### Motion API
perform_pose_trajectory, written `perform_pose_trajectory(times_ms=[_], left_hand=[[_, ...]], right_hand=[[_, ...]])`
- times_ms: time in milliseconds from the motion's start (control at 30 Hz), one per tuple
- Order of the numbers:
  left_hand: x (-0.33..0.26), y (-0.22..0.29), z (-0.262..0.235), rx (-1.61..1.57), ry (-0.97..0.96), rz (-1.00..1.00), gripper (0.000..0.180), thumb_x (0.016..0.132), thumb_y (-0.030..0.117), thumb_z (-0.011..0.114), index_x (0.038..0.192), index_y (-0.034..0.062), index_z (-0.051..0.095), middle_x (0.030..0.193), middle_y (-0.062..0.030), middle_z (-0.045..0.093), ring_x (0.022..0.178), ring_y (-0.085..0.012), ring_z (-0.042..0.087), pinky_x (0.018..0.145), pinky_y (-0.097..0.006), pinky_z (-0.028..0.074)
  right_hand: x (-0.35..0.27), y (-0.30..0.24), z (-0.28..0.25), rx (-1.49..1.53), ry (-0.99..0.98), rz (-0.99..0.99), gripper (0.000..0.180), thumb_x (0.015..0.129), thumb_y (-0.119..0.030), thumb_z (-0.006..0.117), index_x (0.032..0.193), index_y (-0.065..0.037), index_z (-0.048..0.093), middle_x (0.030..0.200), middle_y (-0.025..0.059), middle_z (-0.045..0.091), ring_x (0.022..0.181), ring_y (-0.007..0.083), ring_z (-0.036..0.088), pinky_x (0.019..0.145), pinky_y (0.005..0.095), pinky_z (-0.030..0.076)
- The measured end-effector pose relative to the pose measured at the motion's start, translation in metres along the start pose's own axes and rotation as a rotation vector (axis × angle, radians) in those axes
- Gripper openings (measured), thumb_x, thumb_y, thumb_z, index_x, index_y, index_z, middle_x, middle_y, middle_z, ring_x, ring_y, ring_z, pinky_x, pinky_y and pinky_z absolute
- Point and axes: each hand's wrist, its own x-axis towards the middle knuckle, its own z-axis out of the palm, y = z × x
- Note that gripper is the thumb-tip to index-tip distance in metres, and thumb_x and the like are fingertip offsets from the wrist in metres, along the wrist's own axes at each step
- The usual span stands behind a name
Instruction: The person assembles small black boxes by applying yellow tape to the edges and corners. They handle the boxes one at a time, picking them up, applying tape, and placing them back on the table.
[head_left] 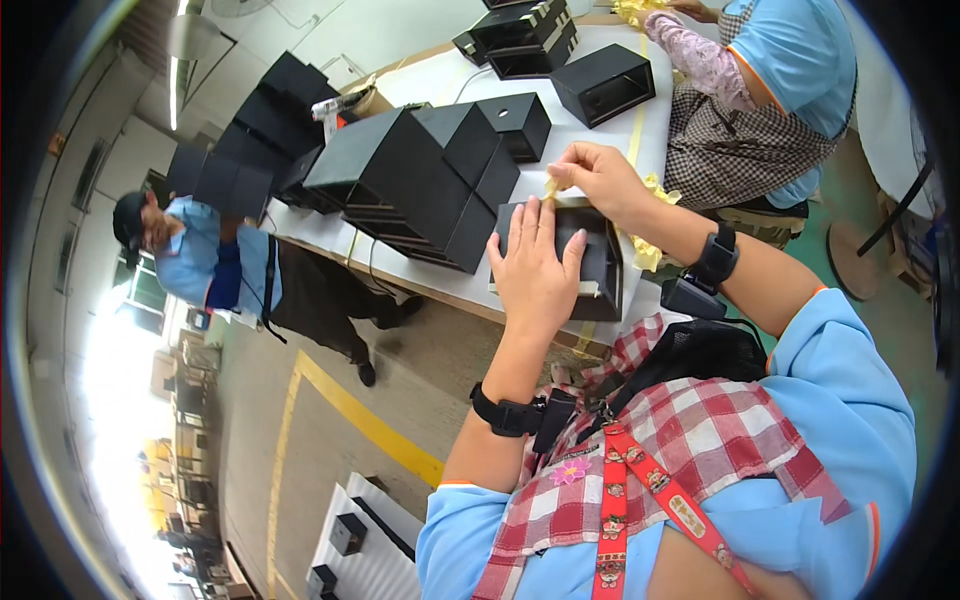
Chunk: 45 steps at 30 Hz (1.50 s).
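Note:
An open-ended black box (603, 306) lies on the white-covered table right in front of me. My left hand (537, 268) rests flat on its upper face, fingers stretched and thumb spread. At the box's far edge, just beyond those fingertips, my right hand (603, 182) pinches a thin strip of yellow tape (551, 187). The strip's lower end meets the box near my left fingertips; whether it is stuck there I cannot tell. Crumpled yellow tape (647, 252) hangs beside the box's right side, below my right wrist.
Stacked black boxes (400, 170) stand close on the left, with another black box (603, 85) farther back. A co-worker (775, 110) handles yellow tape at the far right. Another person (205, 255) stands left of the table. Small black boxes (348, 535) sit on a low white surface.

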Motion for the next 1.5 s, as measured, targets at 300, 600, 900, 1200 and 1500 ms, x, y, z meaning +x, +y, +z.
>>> perform_pose_trajectory(times_ms=[300, 600, 900, 1200, 1500], left_hand=[[0.025, -0.005, -0.027, -0.203, -0.279, 0.137, 0.051, 0.088, 0.037, 0.051, 0.131, 0.0121, 0.044, 0.139, -0.0103, 0.040, 0.130, -0.0242, 0.034, 0.107, -0.042, 0.019], [0.010, -0.016, -0.024, -0.079, -0.185, 0.081, 0.045, 0.092, 0.035, 0.042, 0.132, 0.0146, 0.046, 0.140, -0.0083, 0.039, 0.130, -0.0247, 0.034, 0.107, -0.042, 0.020], [0.019, -0.060, -0.006, -0.073, -0.008, -0.162, 0.042, 0.092, 0.028, 0.038, 0.129, 0.0097, 0.049, 0.135, -0.0123, 0.045, 0.124, -0.0292, 0.042, 0.100, -0.042, 0.030], [0.024, -0.016, -0.019, -0.499, 0.012, 0.046, 0.037, 0.084, 0.015, 0.059, 0.120, 0.0038, 0.055, 0.113, -0.0138, 0.060, 0.107, -0.0246, 0.056, 0.091, -0.036, 0.040], [-0.002, 0.025, -0.055, -1.438, -0.151, -0.181, 0.052, 0.081, -0.004, 0.062, 0.129, -0.0003, 0.042, 0.111, -0.0141, 0.057, 0.095, -0.0167, 0.059, 0.084, -0.028, 0.048]], right_hand=[[-0.015, -0.012, -0.060, 0.204, 0.154, -0.011, 0.017, 0.090, -0.018, 0.057, 0.083, -0.003, 0.056, 0.075, 0.0042, 0.062, 0.064, 0.0081, 0.055, 0.058, 0.0214, 0.046], [-0.033, -0.049, -0.077, 0.187, 0.256, -0.193, 0.016, 0.089, -0.017, 0.059, 0.082, -0.002, 0.058, 0.075, 0.0039, 0.061, 0.061, 0.0067, 0.053, 0.054, 0.0192, 0.043], [-0.039, -0.131, -0.163, 0.426, 0.583, -0.581, 0.016, 0.094, -0.017, 0.048, 0.090, -0.003, 0.055, 0.075, 0.0033, 0.058, 0.063, 0.0109, 0.057, 0.059, 0.0226, 0.048], [-0.038, -0.049, -0.064, 0.723, 0.068, 0.240, 0.018, 0.088, -0.024, 0.060, 0.088, -0.007, 0.056, 0.080, 0.0030, 0.061, 0.072, 0.0119, 0.062, 0.059, 0.0203, 0.046], [-0.041, -0.036, -0.022, 0.663, -0.024, 0.331, 0.021, 0.088, -0.028, 0.060, 0.087, -0.007, 0.057, 0.080, 0.0022, 0.061, 0.071, 0.0093, 0.059, 0.060, 0.0204, 0.047]])
